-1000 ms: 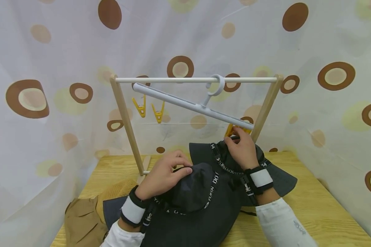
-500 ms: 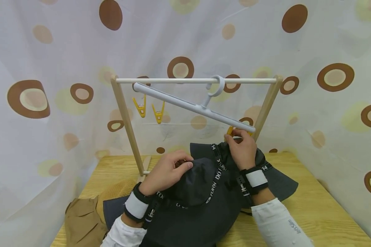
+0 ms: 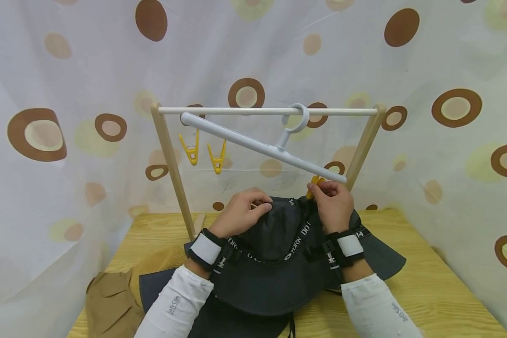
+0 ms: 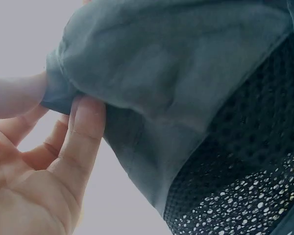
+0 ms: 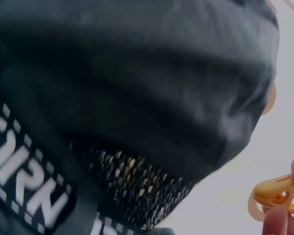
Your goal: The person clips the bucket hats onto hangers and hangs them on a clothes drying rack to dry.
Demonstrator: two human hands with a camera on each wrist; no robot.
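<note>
"Two hands at work beneath a slanted white plastic hanger (image 3: 262,146): the left hand (image 3: 241,213) pinches the crown of a black, wide-brimmed fabric hat (image 3: 274,277) banded with white lettering."

"And the right hand (image 3: 334,206)?"

"Its thumb and fingers pinch a small yellow plastic spring clip (image 5: 267,190), near the hanger's lower end. The hat hangs in front of the hanger, above a pale wood worktop (image 3: 426,286); a second dark brim (image 3: 384,256) spreads behind it, though what supports that one cannot be told."

"How would the held hat handle?"

"Light and soft, judging by its creased crown and mesh panel (image 4: 255,112); likely to sag rather than keep its shape. A gathered fold at the crown's top looks the surest hold. The brim would probably flop, and the mesh could snag. The clip seems stiff and springy, best squeezed by its arms."
</note>
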